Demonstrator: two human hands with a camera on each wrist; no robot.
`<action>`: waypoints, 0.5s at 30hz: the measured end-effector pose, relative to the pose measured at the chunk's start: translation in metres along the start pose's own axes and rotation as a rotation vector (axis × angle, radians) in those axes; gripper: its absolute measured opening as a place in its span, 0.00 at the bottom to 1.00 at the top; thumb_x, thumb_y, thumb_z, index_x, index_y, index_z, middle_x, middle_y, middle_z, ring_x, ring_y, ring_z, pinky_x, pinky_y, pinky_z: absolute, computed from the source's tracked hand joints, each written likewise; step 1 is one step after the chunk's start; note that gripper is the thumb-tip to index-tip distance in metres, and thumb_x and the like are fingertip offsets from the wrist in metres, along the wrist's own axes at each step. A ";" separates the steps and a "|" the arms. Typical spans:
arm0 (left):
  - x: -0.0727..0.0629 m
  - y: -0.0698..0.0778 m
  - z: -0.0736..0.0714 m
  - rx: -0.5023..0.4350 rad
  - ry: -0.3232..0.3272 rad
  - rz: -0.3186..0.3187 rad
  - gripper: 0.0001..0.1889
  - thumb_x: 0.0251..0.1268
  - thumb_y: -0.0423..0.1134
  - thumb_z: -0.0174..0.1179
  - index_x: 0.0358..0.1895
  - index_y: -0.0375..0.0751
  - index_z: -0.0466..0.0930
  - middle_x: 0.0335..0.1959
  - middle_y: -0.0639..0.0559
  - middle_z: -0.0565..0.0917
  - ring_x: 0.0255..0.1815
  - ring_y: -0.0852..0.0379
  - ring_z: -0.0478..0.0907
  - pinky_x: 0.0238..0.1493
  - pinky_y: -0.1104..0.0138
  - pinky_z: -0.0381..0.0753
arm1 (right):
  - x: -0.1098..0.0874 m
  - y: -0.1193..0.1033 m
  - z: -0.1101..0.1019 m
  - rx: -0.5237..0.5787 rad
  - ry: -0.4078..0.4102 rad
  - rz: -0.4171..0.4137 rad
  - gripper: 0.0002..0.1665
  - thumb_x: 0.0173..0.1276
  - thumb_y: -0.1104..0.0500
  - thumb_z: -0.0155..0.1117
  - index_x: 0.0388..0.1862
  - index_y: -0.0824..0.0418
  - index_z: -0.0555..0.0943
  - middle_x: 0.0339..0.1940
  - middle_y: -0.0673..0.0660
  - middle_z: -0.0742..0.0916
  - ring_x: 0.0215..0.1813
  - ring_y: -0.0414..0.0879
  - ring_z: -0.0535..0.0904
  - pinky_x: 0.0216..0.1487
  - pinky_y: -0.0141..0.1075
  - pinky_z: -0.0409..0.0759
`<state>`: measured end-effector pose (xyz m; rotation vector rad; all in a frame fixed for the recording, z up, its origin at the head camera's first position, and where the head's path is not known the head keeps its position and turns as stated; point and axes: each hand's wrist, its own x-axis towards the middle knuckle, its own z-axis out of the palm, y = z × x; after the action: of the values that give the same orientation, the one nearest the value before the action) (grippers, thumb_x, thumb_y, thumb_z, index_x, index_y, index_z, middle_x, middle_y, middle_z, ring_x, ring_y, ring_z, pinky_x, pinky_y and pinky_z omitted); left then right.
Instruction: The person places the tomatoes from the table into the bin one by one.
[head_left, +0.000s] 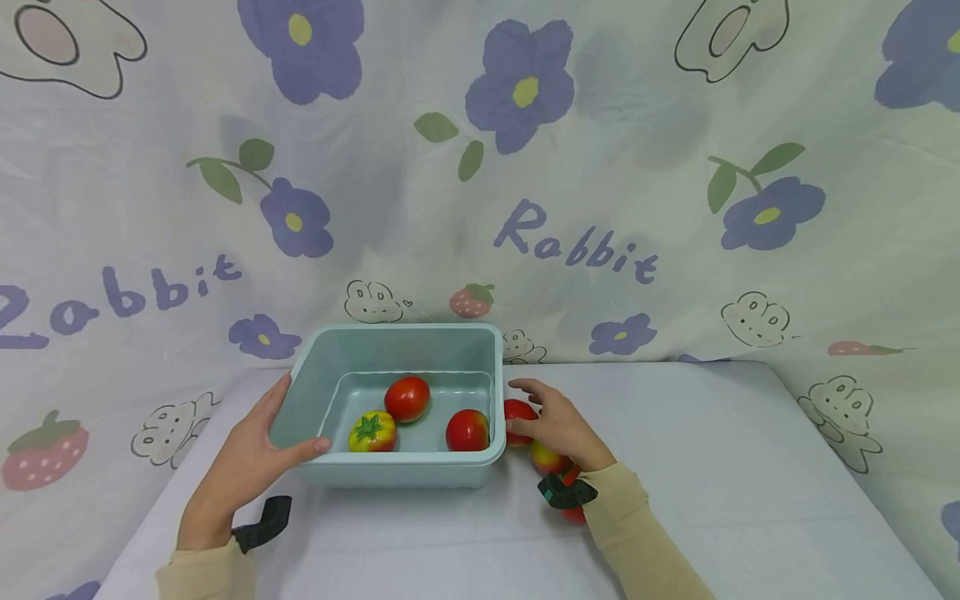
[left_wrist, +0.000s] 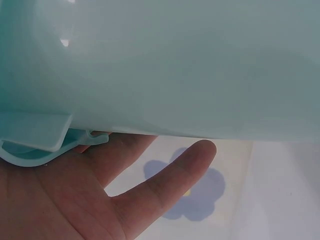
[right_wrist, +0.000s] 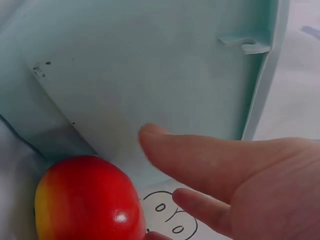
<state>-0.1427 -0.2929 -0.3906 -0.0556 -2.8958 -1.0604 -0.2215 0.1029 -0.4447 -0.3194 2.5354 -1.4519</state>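
The left hand, spread, rests against the box (head_left: 408, 458)'s near-left corner; the right hand (head_left: 558, 425), fingers apart, is at a red fruit (right_wrist: 90, 200) just right of it, contact unclear; reaching seems underway, calling next for closing fingers.

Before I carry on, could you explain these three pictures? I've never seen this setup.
There's no machine, just a person's bare left hand and right hand. The wide picture comes from a head camera, the close ones from each wrist. On the white table stands a pale blue-green bin with three fruits inside. The left hand rests against its left side. The right hand is beside a red fruit right of the bin, gripping nothing visible; more fruits lie partly hidden.
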 end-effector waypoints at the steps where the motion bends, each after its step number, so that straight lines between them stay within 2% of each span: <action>1: 0.000 0.000 0.000 0.000 0.000 0.001 0.61 0.58 0.55 0.71 0.82 0.40 0.35 0.80 0.30 0.47 0.73 0.24 0.53 0.61 0.24 0.58 | 0.000 0.000 0.000 -0.012 0.000 0.002 0.37 0.62 0.56 0.74 0.71 0.57 0.74 0.69 0.64 0.77 0.68 0.65 0.71 0.62 0.63 0.75; 9: 0.000 0.001 0.000 -0.002 -0.003 -0.006 0.61 0.58 0.56 0.71 0.82 0.40 0.35 0.80 0.30 0.47 0.73 0.23 0.53 0.60 0.24 0.58 | 0.001 0.006 0.006 -0.169 -0.023 -0.029 0.40 0.57 0.60 0.79 0.69 0.59 0.74 0.61 0.61 0.81 0.58 0.60 0.78 0.55 0.56 0.83; 15: 0.000 0.000 0.000 0.002 -0.007 -0.009 0.61 0.58 0.56 0.71 0.82 0.39 0.35 0.80 0.30 0.46 0.74 0.23 0.51 0.61 0.24 0.57 | 0.000 0.007 0.008 -0.250 -0.017 -0.025 0.40 0.54 0.60 0.81 0.66 0.59 0.76 0.56 0.60 0.84 0.55 0.59 0.79 0.52 0.55 0.84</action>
<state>-0.1425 -0.2932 -0.3909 -0.0469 -2.9056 -1.0611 -0.2200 0.0998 -0.4541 -0.4020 2.7105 -1.1335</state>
